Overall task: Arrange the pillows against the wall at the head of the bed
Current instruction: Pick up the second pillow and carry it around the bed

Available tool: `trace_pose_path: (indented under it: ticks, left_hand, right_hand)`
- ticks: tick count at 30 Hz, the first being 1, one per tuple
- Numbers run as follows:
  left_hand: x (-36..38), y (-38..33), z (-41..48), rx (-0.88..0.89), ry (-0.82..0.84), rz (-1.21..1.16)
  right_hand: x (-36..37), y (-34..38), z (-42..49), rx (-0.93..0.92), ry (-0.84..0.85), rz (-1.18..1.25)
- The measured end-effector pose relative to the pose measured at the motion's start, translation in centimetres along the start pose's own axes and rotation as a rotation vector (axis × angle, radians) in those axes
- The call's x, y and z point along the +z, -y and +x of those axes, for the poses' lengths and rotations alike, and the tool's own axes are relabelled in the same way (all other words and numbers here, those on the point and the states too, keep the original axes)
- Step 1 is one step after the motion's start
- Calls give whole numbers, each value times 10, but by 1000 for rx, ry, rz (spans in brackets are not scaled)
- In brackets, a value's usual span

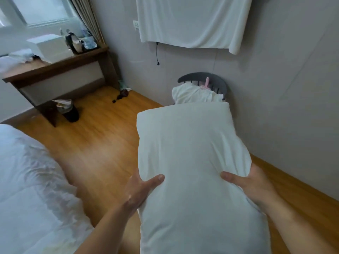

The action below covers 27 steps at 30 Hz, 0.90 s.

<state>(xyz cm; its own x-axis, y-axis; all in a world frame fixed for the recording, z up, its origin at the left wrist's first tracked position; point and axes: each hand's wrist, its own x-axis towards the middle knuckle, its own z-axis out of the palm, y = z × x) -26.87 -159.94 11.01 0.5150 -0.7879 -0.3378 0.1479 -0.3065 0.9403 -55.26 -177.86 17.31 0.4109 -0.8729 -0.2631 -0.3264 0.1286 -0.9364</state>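
Observation:
A long white pillow (190,143) is held lengthwise in front of me, above the wooden floor. My left hand (139,191) grips its left side with the thumb pressed on top. On the right side, my right hand (247,182) does the same. A second white pillow or bundle of white cloth (196,95) lies on a dark chair beyond the held pillow. The bed (27,180) with its white cover lies at the lower left; its head end is out of view.
A dark grey chair (216,81) stands against the wall straight ahead. A wooden desk (55,68) with a white box and clutter is at the far left, a bin (67,110) beneath it. White cloth (192,21) hangs on the wall. Small dark items (122,94) lie on the floor.

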Motion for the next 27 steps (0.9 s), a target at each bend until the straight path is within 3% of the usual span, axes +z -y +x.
trace_pose_path:
  ticks: [13, 22, 27]
  left_hand:
    - [-97, -74, 141, -40, -480, -148]
    - [-182, -86, 205, -80, -766, -234]
    - [-266, -77, 253, -80, -851, -299]
  right_hand:
    - [166, 111, 304, -101, 499, -152]
    - [320, 169, 413, -103, 778, -233]
    - [431, 208, 459, -156, 840, -297]
